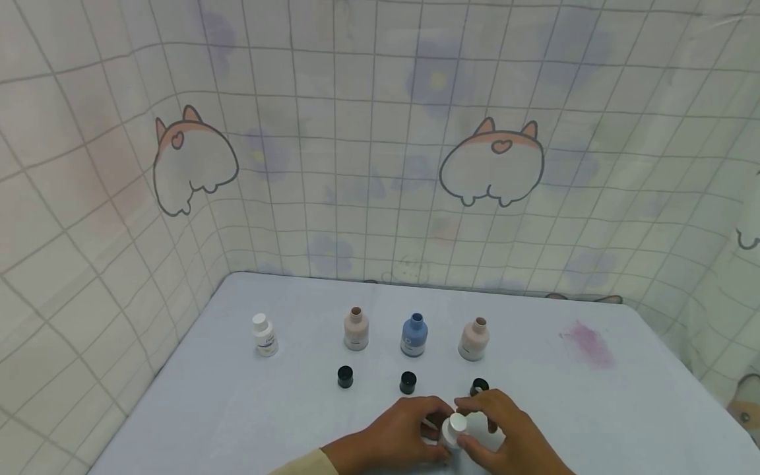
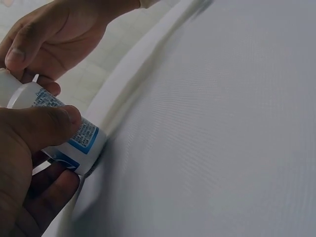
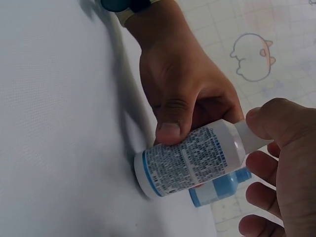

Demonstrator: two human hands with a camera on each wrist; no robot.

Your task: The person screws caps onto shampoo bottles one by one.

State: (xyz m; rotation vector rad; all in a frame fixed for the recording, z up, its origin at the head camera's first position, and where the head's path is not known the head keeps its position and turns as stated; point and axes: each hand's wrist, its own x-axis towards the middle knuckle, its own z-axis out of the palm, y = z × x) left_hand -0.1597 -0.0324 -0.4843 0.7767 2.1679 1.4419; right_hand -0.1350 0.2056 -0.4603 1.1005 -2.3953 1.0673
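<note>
A cloth backdrop printed with a grid and cartoon animals hangs along the far and left sides. In front of it spreads the white table. My hands are at its near side: my left hand grips the body of a white bottle, and my right hand pinches that bottle's white cap between thumb and fingers. I can't tell whether the base rests fully on the table. A pinkish stain marks the far right of the tabletop. Farther off than my hands, four bottles stand upright in a row, left to right: a small white bottle with its cap on, then an uncapped pink bottle, blue bottle and second pink bottle. On the near side of those three sit black caps, the rightmost just beside my right fingers.
</note>
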